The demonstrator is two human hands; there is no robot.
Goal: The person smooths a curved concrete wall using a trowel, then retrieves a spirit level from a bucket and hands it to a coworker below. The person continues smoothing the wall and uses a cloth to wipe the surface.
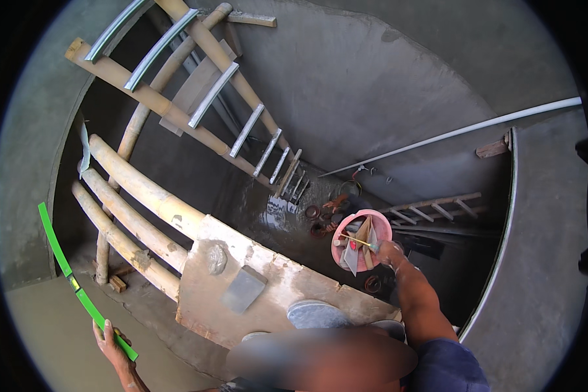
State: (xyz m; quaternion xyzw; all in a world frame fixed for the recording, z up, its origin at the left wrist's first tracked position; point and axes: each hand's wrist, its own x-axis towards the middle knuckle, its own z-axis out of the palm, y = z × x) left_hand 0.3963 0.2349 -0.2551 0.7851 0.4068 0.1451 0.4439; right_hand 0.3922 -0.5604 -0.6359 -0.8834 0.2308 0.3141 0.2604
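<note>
My left hand [111, 343] grips a long green spirit level [55, 238] at the lower left, over grey flooring. My right hand [385, 253] is closed on the thin yellow handle of a pink bucket [392, 235], held out over a deep pit. The bucket holds trowels [349, 258] and wooden pieces. Below my arms a plywood board [202, 300] carries a grey block [243, 289], a grey lump [217, 258] and oval discs [317, 313]. The area at the bottom centre is blurred.
A bamboo ladder [209, 46] with metal rungs descends to the wet pit floor [277, 212]. Bamboo poles [134, 183] adjoin the board. Another ladder [431, 212] and a pale pipe [457, 130] are at right. Another person's hand [338, 202] shows down in the pit behind the bucket.
</note>
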